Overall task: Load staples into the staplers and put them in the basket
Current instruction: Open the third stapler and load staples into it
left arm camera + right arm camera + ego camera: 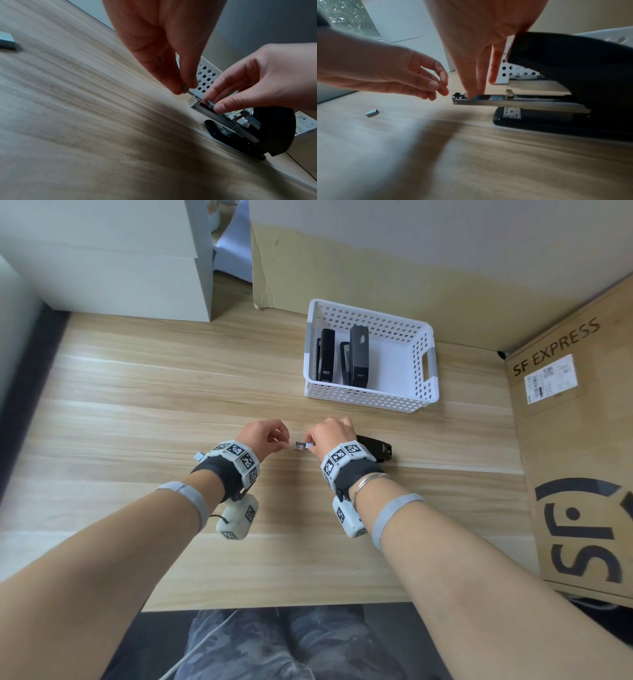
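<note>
A black stapler [375,448] lies on the wooden table with its lid raised and its metal magazine [513,103] slid out to the left. My right hand [310,440] pinches the front end of that magazine with thumb and forefinger. A short block of staples [496,97] sits inside the channel. My left hand [185,88] hovers just left of the magazine tip, its thumb and forefinger pinching a tiny grey piece of staples. A white perforated basket [370,402] behind holds two black staplers [327,354] side by side.
A loose strip of staples [372,112] lies on the table to the left of my hands. A large SF Express carton [579,440] stands along the right edge. White boxes [137,268] stand at the back left and a cardboard sheet [376,268] behind the basket.
</note>
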Demonstrator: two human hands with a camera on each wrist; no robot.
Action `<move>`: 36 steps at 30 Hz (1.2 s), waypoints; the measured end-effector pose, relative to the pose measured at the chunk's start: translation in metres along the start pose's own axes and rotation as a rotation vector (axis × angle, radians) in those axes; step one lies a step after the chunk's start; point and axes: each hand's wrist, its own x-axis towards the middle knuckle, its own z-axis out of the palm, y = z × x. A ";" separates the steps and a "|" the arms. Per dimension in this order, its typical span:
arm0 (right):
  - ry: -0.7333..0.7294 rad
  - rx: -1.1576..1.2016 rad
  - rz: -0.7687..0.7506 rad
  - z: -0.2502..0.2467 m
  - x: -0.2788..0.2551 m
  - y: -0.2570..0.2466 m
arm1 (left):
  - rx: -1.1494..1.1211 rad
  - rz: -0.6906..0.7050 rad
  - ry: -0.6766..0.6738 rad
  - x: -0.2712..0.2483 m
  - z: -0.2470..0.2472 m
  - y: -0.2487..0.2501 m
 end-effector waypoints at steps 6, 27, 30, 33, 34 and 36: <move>0.002 -0.029 0.016 0.009 0.002 -0.001 | 0.062 -0.042 0.007 0.003 0.001 -0.004; -0.090 -0.062 0.091 0.003 0.007 -0.001 | -0.071 0.040 0.069 0.003 0.002 -0.003; -0.060 0.003 0.111 0.003 0.005 0.000 | -0.099 0.038 0.072 0.004 0.002 -0.001; -0.040 0.161 0.099 0.001 0.005 -0.003 | -0.135 0.055 0.076 0.004 0.003 0.003; -0.055 0.170 0.084 0.001 0.006 -0.006 | -0.147 0.065 0.077 0.005 0.003 0.005; -0.074 0.177 0.084 0.001 0.008 -0.010 | -0.187 0.089 0.076 0.005 0.003 0.009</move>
